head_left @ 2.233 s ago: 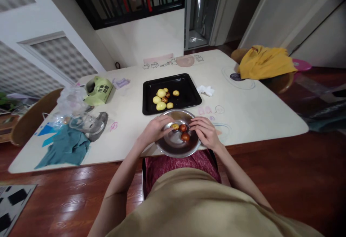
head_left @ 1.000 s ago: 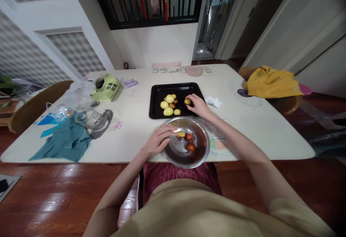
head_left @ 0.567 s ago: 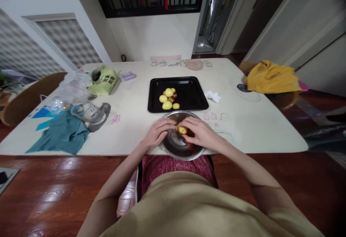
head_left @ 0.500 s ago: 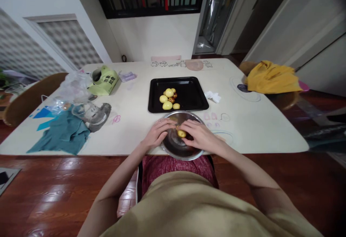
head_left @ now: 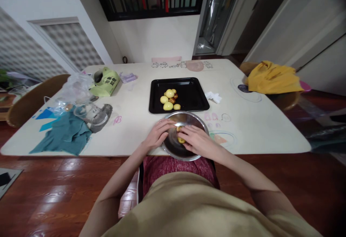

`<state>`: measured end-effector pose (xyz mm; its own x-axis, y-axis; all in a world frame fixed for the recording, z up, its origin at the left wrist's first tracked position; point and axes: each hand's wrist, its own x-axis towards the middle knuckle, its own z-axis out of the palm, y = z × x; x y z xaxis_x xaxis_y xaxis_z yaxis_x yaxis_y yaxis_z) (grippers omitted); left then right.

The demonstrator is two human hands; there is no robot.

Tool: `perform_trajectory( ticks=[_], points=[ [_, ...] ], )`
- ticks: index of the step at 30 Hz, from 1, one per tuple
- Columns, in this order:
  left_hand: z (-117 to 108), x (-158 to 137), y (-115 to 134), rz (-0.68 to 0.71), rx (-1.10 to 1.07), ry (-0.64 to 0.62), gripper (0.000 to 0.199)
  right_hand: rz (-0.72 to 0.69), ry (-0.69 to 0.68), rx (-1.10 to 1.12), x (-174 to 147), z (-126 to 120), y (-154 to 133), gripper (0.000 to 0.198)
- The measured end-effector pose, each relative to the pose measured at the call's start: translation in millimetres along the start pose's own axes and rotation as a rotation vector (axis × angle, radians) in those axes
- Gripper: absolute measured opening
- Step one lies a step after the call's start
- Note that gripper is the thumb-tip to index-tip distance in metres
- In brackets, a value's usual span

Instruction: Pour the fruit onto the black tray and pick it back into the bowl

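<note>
A shiny metal bowl (head_left: pixel 173 153) sits at the table's near edge, partly over my lap. My left hand (head_left: pixel 158 133) holds its left rim, with the fingers reaching over the inside. Down in the bowl, my right hand (head_left: pixel 196 139) has its fingers curled over small yellow potatoes (head_left: pixel 181 140); the fingers partly hide them. Just beyond the bowl lies a black baking tray (head_left: pixel 190 94). Several yellow potatoes (head_left: pixel 168 106) and a few browner ones (head_left: pixel 172 100) are grouped on its left half.
A crumpled white tissue (head_left: pixel 213 97) lies right of the tray. On the left are a teal cloth (head_left: pixel 63 132), a clear plastic container (head_left: pixel 90 112), a plastic bag (head_left: pixel 77 89) and a green box (head_left: pixel 106 82). A yellow garment (head_left: pixel 273 78) drapes over a chair at the right.
My right hand has shifted slightly lower and to the right in the bowl, its fingers now covering more of the potatoes. My left hand stays on the rim.
</note>
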<state>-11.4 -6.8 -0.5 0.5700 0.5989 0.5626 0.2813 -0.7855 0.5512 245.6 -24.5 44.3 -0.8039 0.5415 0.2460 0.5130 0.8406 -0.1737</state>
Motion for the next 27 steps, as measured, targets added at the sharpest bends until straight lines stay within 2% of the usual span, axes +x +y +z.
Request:
perform_trajectory(
  ticks=[6,13,16,20,24,27],
  points=[
    [0.0,0.1,-0.5,0.003,-0.001,-0.005,0.056,0.016,-0.081,0.034,4.3,0.9,1.0,0.028],
    [-1.2,1.1,1.4,0.000,-0.008,-0.007,0.057,0.063,0.023,0.082,0.5,0.5,7.5,0.021],
    [-2.6,2.6,2.4,-0.015,-0.008,-0.019,0.057,0.066,0.133,0.156,-7.7,-3.3,16.7,0.015],
    [-2.7,3.3,3.2,-0.007,-0.011,-0.016,0.055,0.137,0.390,0.186,-24.4,-2.1,31.0,0.011],
    [-3.5,2.9,6.0,-0.022,-0.030,0.001,0.055,0.214,0.614,0.220,-43.6,13.0,40.6,0.012],
    [-9.6,10.5,6.4,-0.054,-0.072,0.065,0.053,0.240,0.704,0.268,-54.0,29.2,44.0,0.018]
  ],
)
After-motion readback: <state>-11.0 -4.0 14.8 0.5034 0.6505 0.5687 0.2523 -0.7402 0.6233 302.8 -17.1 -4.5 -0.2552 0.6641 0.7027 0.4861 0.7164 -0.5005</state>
